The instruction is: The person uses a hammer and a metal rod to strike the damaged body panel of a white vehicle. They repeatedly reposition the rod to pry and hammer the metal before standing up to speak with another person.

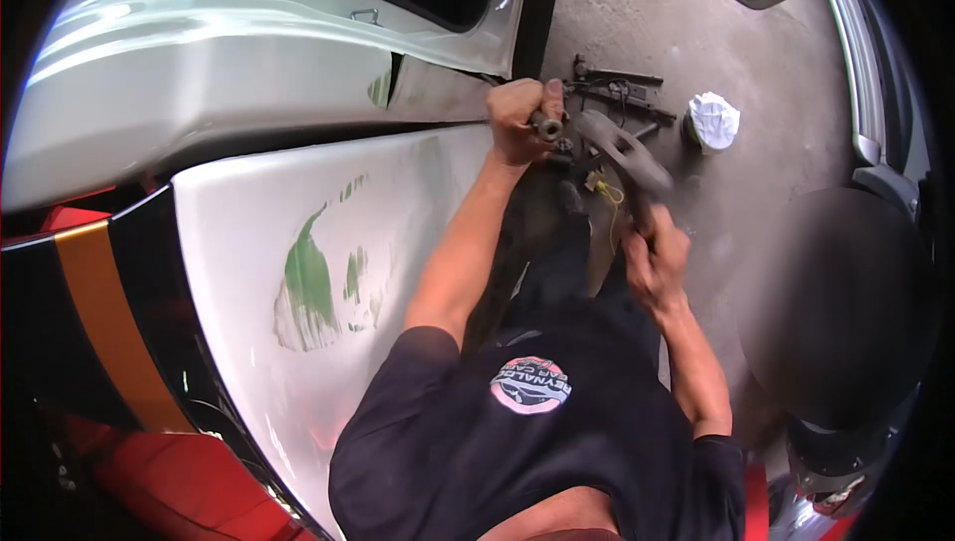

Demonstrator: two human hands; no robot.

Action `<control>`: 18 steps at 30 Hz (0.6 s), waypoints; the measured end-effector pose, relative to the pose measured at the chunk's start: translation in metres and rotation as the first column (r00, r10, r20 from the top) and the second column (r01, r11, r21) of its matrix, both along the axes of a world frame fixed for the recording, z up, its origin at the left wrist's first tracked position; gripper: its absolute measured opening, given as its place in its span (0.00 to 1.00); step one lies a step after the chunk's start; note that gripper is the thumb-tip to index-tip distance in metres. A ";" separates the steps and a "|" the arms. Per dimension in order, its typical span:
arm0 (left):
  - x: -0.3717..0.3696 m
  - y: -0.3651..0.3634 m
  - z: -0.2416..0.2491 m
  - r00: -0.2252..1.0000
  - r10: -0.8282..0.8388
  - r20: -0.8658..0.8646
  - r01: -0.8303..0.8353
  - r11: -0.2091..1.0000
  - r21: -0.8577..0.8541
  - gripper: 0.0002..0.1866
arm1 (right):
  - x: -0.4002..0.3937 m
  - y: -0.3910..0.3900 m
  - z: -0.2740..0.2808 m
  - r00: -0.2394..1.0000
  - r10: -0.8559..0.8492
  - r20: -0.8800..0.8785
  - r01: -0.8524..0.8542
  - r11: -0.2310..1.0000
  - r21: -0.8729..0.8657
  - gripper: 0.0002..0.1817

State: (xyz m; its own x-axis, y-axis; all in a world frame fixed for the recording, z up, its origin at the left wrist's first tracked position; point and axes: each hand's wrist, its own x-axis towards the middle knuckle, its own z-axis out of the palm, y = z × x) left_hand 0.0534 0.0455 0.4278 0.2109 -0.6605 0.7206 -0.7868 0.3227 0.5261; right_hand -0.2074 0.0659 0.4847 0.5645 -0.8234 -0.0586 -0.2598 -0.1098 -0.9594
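My left hand [517,118] is closed around a metal bar [547,127], whose round end points up towards me. It is at the edge of the white car panel [348,233], where green and grey patches show through the paint. My right hand [657,258] grips a hammer [632,158] by its handle. The hammer head is slightly blurred, close to the right of the bar's end and apart from it. The bar's far end is hidden behind my left hand.
Several metal tools [622,89] lie on the concrete floor [731,39] beyond my hands. Near them stands a container topped with white cloth [714,121]. A yellow piece with a cord [602,185] is below. Another vehicle [875,93] borders the right side; a dark blurred shape [841,312] is there.
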 end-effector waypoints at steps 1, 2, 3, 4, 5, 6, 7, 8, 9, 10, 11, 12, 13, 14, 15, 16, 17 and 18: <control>0.005 -0.005 0.005 0.999 -0.001 -0.038 0.002 1.000 0.015 0.22 | -0.009 -0.005 0.015 0.985 0.024 0.169 -0.016 0.999 -0.049 0.07; 0.007 -0.005 0.009 0.997 0.009 -0.079 -0.005 0.999 0.043 0.22 | -0.019 -0.007 0.029 0.942 0.064 0.330 -0.037 0.996 -0.087 0.06; 0.006 -0.006 0.010 0.995 -0.022 -0.094 0.026 0.999 0.033 0.22 | -0.025 -0.008 0.039 0.869 0.106 0.484 -0.053 0.991 -0.123 0.06; 0.007 -0.005 0.011 0.996 -0.015 -0.087 0.018 0.999 0.033 0.22 | -0.026 -0.009 0.042 0.767 0.148 0.624 -0.061 0.985 -0.159 0.06; 0.006 -0.005 0.011 0.996 -0.011 -0.085 0.014 1.000 0.027 0.22 | -0.005 0.002 0.044 0.601 -0.010 0.799 0.146 0.984 -0.097 0.09; 0.006 -0.007 0.010 0.996 -0.014 -0.085 0.016 1.000 0.019 0.22 | 0.002 0.002 0.018 0.599 -0.012 0.801 0.151 0.984 -0.098 0.09; 0.007 -0.007 0.006 0.998 0.001 -0.068 0.001 1.000 0.027 0.22 | 0.010 0.002 -0.020 0.906 0.059 0.419 0.035 0.977 -0.212 0.11; 0.009 -0.003 0.000 0.998 -0.003 -0.067 0.005 1.000 0.029 0.22 | 0.013 0.005 -0.046 0.992 0.108 -0.064 -0.121 0.960 -0.254 0.13; 0.011 0.002 -0.007 0.999 0.043 -0.028 -0.043 0.999 0.023 0.22 | 0.010 0.018 -0.052 0.993 0.101 -0.064 -0.114 0.962 -0.248 0.13; 0.018 -0.005 -0.013 0.996 0.082 0.021 -0.082 0.997 -0.001 0.22 | 0.011 0.024 -0.057 0.997 0.036 -0.073 -0.039 0.998 -0.044 0.12; 0.016 -0.005 -0.008 0.999 0.043 -0.005 -0.043 0.998 0.041 0.22 | 0.023 0.017 -0.060 0.997 -0.026 -0.076 0.038 0.988 0.151 0.12; 0.014 -0.003 -0.008 0.999 0.040 -0.007 -0.040 0.997 0.061 0.22 | 0.019 0.020 -0.057 0.996 -0.028 -0.079 0.041 0.985 0.170 0.12; 0.010 0.000 -0.009 0.998 0.031 -0.046 -0.026 0.995 0.101 0.22 | 0.006 0.020 -0.050 0.997 -0.073 -0.039 0.078 0.985 0.154 0.11; 0.009 -0.003 -0.009 0.996 0.018 -0.082 -0.008 0.993 0.121 0.21 | 0.000 0.013 -0.039 0.993 -0.121 0.007 0.119 0.985 0.121 0.10; 0.005 -0.004 -0.015 1.000 -0.002 -0.019 0.004 0.994 0.108 0.21 | -0.005 0.007 -0.027 0.993 -0.116 0.011 0.113 0.984 0.139 0.06; 0.001 -0.004 -0.018 1.000 0.002 -0.023 0.001 0.995 0.098 0.21 | -0.007 0.000 -0.012 0.994 -0.112 0.008 0.110 0.986 0.128 0.06; -0.004 -0.004 -0.018 0.999 -0.021 -0.027 0.024 0.994 0.105 0.21 | -0.007 -0.005 0.005 0.986 -0.129 0.104 0.116 0.986 0.123 0.04; -0.007 -0.004 -0.017 0.998 -0.048 -0.030 0.051 0.992 0.117 0.21 | -0.006 -0.006 0.013 0.968 -0.149 0.200 0.126 0.984 0.122 0.03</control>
State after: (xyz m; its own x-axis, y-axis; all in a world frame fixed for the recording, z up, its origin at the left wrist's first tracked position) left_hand 0.0462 0.0419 0.4111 0.1944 -0.7503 0.6318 -0.7561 0.2957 0.5838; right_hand -0.2135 0.0595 0.4975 0.4554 -0.8891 -0.0451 -0.0593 0.0202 -0.9980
